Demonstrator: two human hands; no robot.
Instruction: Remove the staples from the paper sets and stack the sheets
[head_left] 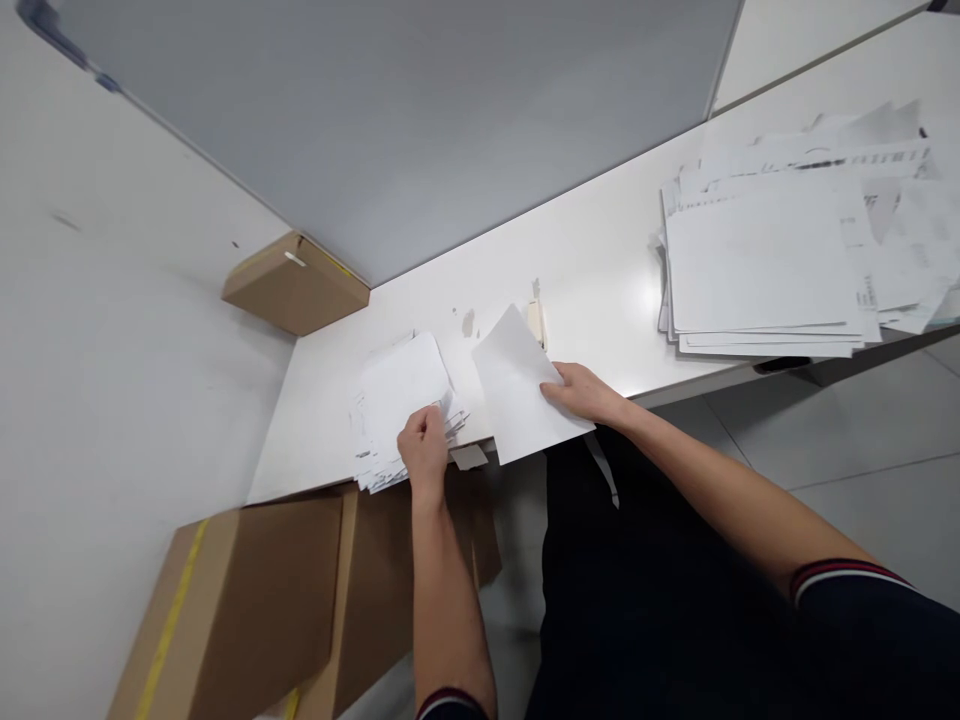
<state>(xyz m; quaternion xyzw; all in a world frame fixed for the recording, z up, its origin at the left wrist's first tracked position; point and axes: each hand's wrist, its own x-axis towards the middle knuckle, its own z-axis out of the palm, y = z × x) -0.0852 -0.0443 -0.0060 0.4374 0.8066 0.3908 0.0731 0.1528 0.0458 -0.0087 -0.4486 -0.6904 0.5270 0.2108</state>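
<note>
My right hand (581, 392) grips the right edge of a white sheet of paper (517, 385), thumb on top, and holds it tilted over the front edge of the table. The fingers of my left hand (424, 440) are curled closed at the front right of a smaller paper stack (401, 380). Whether a sheet's corner is pinched in them is hidden. Loose edges stick out of that stack toward me. Just behind the held sheet lies a small cream-coloured object (535, 322), partly covered by it.
A large, uneven pile of papers (757, 260) occupies the right of the white table (600, 270). A grey panel (420, 120) rises behind. One cardboard box (300, 285) sits at the back left corner; taped cardboard boxes (270, 590) stand below the table's left front.
</note>
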